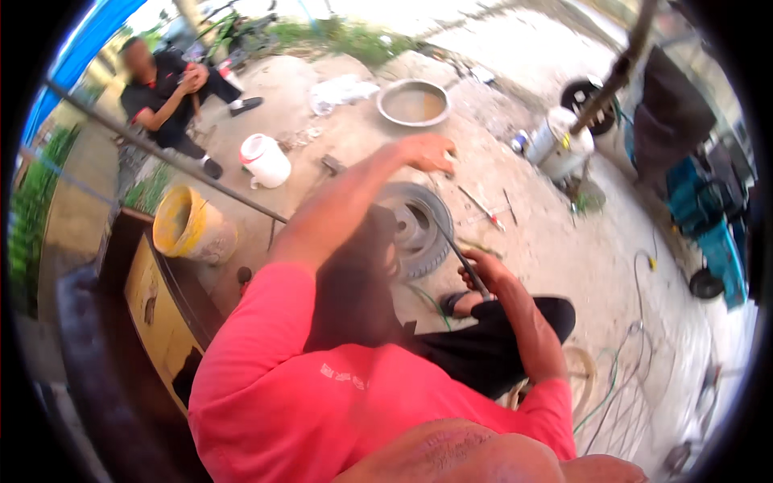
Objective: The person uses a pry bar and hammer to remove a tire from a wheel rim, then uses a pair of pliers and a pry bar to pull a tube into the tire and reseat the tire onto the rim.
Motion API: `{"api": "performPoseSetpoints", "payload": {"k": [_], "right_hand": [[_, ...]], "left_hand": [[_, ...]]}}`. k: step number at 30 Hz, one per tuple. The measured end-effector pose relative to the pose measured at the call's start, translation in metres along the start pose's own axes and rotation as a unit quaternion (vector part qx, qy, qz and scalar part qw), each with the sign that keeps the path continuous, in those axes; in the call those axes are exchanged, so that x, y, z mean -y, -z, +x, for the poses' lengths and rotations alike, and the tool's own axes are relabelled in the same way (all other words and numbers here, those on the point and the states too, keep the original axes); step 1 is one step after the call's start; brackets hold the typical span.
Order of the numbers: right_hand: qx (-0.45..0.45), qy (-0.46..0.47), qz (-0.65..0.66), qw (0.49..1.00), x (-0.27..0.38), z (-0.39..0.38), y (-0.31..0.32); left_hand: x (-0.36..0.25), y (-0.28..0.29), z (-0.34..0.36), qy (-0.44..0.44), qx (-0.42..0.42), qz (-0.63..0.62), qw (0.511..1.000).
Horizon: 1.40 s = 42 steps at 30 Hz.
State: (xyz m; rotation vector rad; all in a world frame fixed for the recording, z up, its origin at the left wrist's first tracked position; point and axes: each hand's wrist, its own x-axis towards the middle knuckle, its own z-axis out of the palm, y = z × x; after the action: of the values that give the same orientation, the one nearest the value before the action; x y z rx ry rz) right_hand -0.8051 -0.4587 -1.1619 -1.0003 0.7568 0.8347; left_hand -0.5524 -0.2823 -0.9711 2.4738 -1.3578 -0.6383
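Matt black rubber tyre (431, 241); dull metal rim (409, 221); rough concrete ground (555, 241).

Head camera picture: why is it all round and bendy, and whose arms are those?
The camera sits on a person's head and looks down, so you see what they see. Its lens is very wide, which bends straight edges near the rim.

The pink shirt and both arms belong to the person wearing the camera. Their left hand reaches out past the far edge of a tyre lying flat on the dirt ground. I cannot tell if it holds anything. Their right hand has its grip closed on a thin dark bar that points at the tyre.

Around them are a metal basin, a white jug, a yellow bucket and small tools. Another person sits farther off.
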Motion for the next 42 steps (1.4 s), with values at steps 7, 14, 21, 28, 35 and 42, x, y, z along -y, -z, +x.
{"api": "performPoseSetpoints", "payload": {"k": [7, 14, 21, 28, 35, 42], "right_hand": [[-0.062, 0.116, -0.022, 0.991, -0.02, -0.01, -0.023], [-0.018, 0.062, 0.095, 0.993, -0.014, -0.023, -0.014], [0.003, 0.077, 0.134, 0.988, -0.016, -0.033, -0.012], [-0.078, 0.021, -0.059, 0.995, -0.009, -0.028, -0.029], [-0.135, -0.043, -0.113, 0.983, 0.046, -0.032, 0.013], [-0.172, -0.005, -0.637, 0.751, 0.099, -0.022, 0.069]], "left_hand": [[-0.012, -0.025, -0.03, -0.007, 0.023, 0.034, 0.999], [0.004, -0.033, -0.024, -0.034, -0.029, -0.137, 0.99], [0.066, -0.027, 0.001, 0.004, -0.028, -0.082, 0.996], [0.078, 0.001, 0.002, -0.077, -0.08, -0.089, 0.99], [0.113, -0.013, 0.032, -0.114, -0.039, -0.117, 0.986], [0.27, -0.169, 0.119, 0.068, 0.018, -0.164, 0.984]]}}
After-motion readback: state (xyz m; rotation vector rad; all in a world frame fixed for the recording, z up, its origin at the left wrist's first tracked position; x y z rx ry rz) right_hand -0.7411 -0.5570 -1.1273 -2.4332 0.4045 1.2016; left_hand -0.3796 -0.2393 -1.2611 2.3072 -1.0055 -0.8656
